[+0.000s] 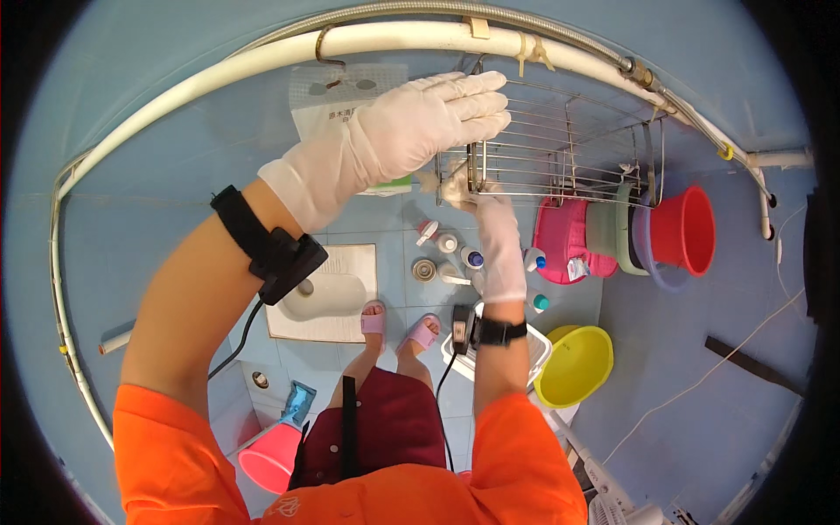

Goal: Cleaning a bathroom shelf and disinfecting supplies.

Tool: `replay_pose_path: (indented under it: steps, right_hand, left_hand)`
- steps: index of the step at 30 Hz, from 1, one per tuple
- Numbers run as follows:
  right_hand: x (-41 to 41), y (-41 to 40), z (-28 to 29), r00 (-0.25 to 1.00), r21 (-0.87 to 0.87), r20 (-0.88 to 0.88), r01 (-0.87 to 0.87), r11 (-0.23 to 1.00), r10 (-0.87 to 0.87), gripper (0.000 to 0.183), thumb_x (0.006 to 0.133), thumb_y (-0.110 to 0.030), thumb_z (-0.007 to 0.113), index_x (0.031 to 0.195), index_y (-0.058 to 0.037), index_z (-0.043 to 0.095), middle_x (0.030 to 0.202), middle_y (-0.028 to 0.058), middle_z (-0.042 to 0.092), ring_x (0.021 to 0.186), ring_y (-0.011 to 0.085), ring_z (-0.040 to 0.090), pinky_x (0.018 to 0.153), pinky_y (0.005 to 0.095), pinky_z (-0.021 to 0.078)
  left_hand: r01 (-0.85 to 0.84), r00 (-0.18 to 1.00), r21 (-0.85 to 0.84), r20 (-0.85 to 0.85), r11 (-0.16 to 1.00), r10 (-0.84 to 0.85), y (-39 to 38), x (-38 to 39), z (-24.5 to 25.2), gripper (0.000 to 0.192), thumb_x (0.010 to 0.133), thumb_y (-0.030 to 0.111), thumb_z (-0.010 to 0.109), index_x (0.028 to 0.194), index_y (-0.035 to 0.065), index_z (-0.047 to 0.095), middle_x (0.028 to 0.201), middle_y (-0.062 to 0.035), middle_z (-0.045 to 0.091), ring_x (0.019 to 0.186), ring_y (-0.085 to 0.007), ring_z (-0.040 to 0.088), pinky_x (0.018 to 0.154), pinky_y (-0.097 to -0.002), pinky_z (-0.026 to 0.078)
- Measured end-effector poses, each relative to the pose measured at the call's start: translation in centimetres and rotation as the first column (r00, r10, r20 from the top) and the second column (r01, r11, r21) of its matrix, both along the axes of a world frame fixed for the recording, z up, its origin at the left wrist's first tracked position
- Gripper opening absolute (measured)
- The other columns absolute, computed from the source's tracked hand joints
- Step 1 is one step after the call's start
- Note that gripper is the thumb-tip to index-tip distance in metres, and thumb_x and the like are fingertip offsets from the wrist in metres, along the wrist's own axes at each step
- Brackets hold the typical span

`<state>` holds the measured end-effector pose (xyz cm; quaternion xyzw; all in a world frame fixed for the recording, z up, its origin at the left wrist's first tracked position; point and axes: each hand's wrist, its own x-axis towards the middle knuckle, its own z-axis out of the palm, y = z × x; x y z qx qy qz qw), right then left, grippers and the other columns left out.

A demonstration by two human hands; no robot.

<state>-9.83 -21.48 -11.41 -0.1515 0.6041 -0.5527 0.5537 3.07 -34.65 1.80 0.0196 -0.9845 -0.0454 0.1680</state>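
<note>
A wire rack (564, 141) of metal hangs on the blue wall under a white pipe. My left hand (440, 121), in a white glove, is raised with its fingers straight and side by side at the rack's left end; whether it touches the wire cannot be told. Lower down, my right hand (469, 187), also gloved, is at the rack's lower left corner, with a crumpled pale cloth (457, 184) at its fingers. The wire partly hides these fingers. A white printed package (348, 92) hangs from a hook behind my left hand.
Several bottles (472, 257) stand on the tiled floor beside a drain cover (424, 270). A squat toilet (328, 295) lies to the left. Pink, green and red basins (682, 230) hang at the right wall. A yellow basin (574, 367) and a white basket (538, 348) are below my right forearm.
</note>
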Motion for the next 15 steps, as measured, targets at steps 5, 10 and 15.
replay_pose_path:
  steps: [5, 10, 15]
  right_hand:
    - [1.1, 1.2, 2.6, 0.995, -0.258, 0.004, 0.093, 0.962, -0.095, 0.029, 0.083, 0.003, 0.053, 0.111, -0.0004, 0.057, 0.097, 0.008, 0.065, 0.083, 0.012, 0.061, 0.073, 0.0231, 0.0494]
    - [2.2, 0.0, 3.8, 0.971, -0.476, -0.174, 0.061, 0.877, -0.161, 0.022, 0.081, -0.001, 0.059, 0.103, -0.0003, 0.06, 0.086, 0.003, 0.064, 0.07, 0.0084, 0.056, 0.062, 0.0203, 0.044]
    - [2.2, -1.0, -1.4, 0.715, -0.475, -0.623, -0.025, 0.879, -0.316, 0.015, 0.079, -0.011, 0.065, 0.093, -0.0047, 0.064, 0.072, 0.0013, 0.056, 0.061, 0.0092, 0.049, 0.055, 0.0243, 0.0397]
  left_hand:
    - [0.003, 1.0, -0.012, -0.009, 1.0, -0.003, 0.1, -0.7, -0.2, 0.061, 0.065, -0.005, 0.053, 0.125, 0.0051, 0.046, 0.129, -0.0147, 0.045, 0.126, -0.031, 0.035, 0.105, -0.0366, 0.031]
    - [0.026, 0.989, -0.03, -0.145, 0.999, -0.03, 0.1, -0.5, -1.7, 0.063, 0.064, -0.012, 0.047, 0.125, 0.0039, 0.046, 0.128, -0.0177, 0.045, 0.125, -0.0334, 0.036, 0.105, -0.0376, 0.031]
    - [0.109, 0.903, -0.007, -0.418, 0.994, -0.102, 0.0, -0.9, -4.1, 0.057, 0.067, -0.013, 0.047, 0.122, 0.0029, 0.05, 0.127, -0.0161, 0.048, 0.125, -0.0313, 0.038, 0.108, -0.0359, 0.025]
